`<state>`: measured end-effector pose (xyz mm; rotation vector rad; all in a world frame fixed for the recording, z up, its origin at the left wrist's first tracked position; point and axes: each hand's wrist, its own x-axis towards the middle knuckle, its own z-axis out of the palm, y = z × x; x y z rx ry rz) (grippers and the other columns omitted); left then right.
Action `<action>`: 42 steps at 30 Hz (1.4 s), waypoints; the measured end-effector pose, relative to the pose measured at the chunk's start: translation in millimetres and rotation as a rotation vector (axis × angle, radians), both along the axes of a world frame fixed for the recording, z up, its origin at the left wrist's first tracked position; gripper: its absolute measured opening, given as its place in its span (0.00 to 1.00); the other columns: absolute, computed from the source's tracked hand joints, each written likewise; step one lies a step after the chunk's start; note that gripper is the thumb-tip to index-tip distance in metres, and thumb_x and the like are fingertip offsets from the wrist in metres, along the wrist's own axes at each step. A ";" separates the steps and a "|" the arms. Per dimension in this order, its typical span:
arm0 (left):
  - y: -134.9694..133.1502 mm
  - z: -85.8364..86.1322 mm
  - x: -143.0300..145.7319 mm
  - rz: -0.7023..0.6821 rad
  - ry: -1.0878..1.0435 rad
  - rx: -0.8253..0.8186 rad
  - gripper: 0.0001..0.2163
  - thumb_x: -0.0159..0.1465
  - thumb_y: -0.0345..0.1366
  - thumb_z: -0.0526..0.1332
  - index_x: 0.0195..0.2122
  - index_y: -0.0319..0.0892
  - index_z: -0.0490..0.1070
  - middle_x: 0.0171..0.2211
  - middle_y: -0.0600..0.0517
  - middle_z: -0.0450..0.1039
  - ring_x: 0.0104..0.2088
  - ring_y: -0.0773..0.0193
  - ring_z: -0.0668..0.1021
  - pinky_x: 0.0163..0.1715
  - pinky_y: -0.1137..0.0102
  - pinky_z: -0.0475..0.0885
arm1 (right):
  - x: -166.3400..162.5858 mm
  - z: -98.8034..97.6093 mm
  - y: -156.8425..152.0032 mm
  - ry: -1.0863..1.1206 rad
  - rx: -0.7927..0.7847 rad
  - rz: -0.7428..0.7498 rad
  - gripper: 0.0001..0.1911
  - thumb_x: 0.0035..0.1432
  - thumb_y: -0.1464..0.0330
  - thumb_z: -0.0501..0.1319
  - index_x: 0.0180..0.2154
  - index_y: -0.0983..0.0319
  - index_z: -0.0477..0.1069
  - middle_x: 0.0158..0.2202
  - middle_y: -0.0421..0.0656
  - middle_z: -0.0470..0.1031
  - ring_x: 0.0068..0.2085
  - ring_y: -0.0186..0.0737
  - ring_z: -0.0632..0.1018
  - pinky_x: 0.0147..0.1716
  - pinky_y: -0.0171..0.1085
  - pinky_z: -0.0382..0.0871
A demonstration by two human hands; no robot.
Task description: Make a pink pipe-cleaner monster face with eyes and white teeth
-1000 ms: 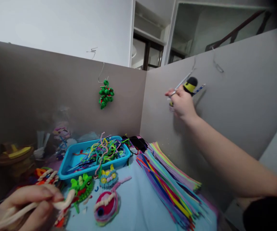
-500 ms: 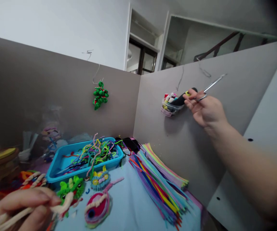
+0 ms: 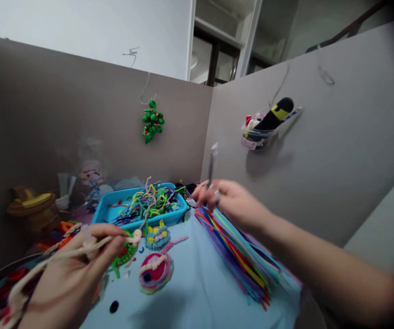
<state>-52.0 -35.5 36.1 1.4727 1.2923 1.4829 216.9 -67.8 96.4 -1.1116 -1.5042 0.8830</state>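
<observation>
Grey partition boards (image 3: 46, 119) wall in a table under a pale blue cloth (image 3: 200, 288), which probably keeps loose bits from straying. Right of the blue tray (image 3: 174, 215) lies a fanned stack of straight pipe cleaners (image 3: 245, 260), laid flat so that single colours can be drawn off. The tray itself holds a tangle of bent offcuts.

In front of the tray and to its left, the left hand (image 3: 77, 269) is closed on a cream chenille strand (image 3: 114, 238). It pinches the strand near the curled tip, which keeps the working end steady just before the tray's front wall. Just right of the tray, the right hand (image 3: 233, 203) is closed round a slim metal tool (image 3: 212, 160), likely scissors though blurred, with its point held upright and clear of the stack. Above and right of the tray a clear cup (image 3: 256, 137) is stuck to the partition, keeping tools off the cloth.

Half a second ago the right hand was up beside that cup with the tool. It has since come down to tray level, and the left hand has lifted the strand nearer the tray
</observation>
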 end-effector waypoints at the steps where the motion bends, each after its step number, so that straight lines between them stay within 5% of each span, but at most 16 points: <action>1: 3.1 0.9 3.7 -0.020 -0.013 -0.009 0.17 0.38 0.48 0.71 0.24 0.43 0.73 0.24 0.52 0.72 0.24 0.64 0.71 0.20 0.74 0.64 | -20.5 -12.5 0.9 0.013 -0.082 0.130 0.13 0.50 0.59 0.62 0.27 0.63 0.69 0.32 0.43 0.72 0.34 0.36 0.73 0.29 0.33 0.65; 5: 10.6 -3.9 3.8 0.082 -0.163 0.046 0.17 0.45 0.48 0.68 0.31 0.45 0.70 0.23 0.57 0.69 0.24 0.68 0.69 0.20 0.77 0.61 | -88.2 -64.4 2.2 0.111 -0.249 0.540 0.12 0.50 0.60 0.60 0.29 0.64 0.68 0.33 0.43 0.70 0.33 0.33 0.72 0.33 0.31 0.66; 9: 13.6 -10.2 -7.2 0.193 0.057 0.060 0.13 0.49 0.48 0.66 0.29 0.45 0.72 0.23 0.57 0.70 0.24 0.67 0.70 0.21 0.76 0.61 | -120.7 -110.1 5.0 0.036 -0.280 0.636 0.05 0.49 0.72 0.57 0.28 0.65 0.71 0.28 0.38 0.68 0.28 0.29 0.69 0.30 0.27 0.64; 13: 20.2 -14.1 -5.2 0.108 0.229 0.031 0.13 0.48 0.47 0.66 0.27 0.44 0.73 0.26 0.54 0.74 0.26 0.63 0.73 0.24 0.72 0.65 | -124.8 -137.6 11.8 -0.087 -0.315 0.587 0.06 0.46 0.75 0.57 0.28 0.65 0.72 0.24 0.37 0.67 0.30 0.31 0.69 0.31 0.27 0.63; 20: 32.6 -24.8 14.1 0.001 -0.016 0.085 0.08 0.44 0.38 0.67 0.18 0.41 0.71 0.23 0.52 0.71 0.27 0.63 0.74 0.26 0.72 0.68 | -112.3 -126.1 16.1 -0.138 -0.272 0.556 0.04 0.47 0.75 0.55 0.26 0.63 0.68 0.25 0.38 0.67 0.28 0.32 0.67 0.28 0.29 0.61; 35: 35.2 -38.6 13.7 -0.014 0.027 -0.102 0.08 0.47 0.39 0.67 0.25 0.41 0.74 0.21 0.53 0.71 0.23 0.65 0.71 0.20 0.74 0.63 | -107.7 -135.1 22.6 -0.033 -0.389 0.470 0.05 0.47 0.71 0.56 0.23 0.63 0.69 0.26 0.41 0.72 0.31 0.37 0.72 0.33 0.34 0.64; 42: 37.3 -39.9 14.4 -0.109 -0.085 -0.121 0.09 0.50 0.40 0.65 0.26 0.40 0.72 0.29 0.50 0.75 0.30 0.64 0.74 0.30 0.72 0.67 | -106.3 -134.1 24.1 0.008 -0.402 0.494 0.07 0.47 0.66 0.57 0.23 0.63 0.67 0.24 0.39 0.68 0.29 0.36 0.70 0.32 0.35 0.62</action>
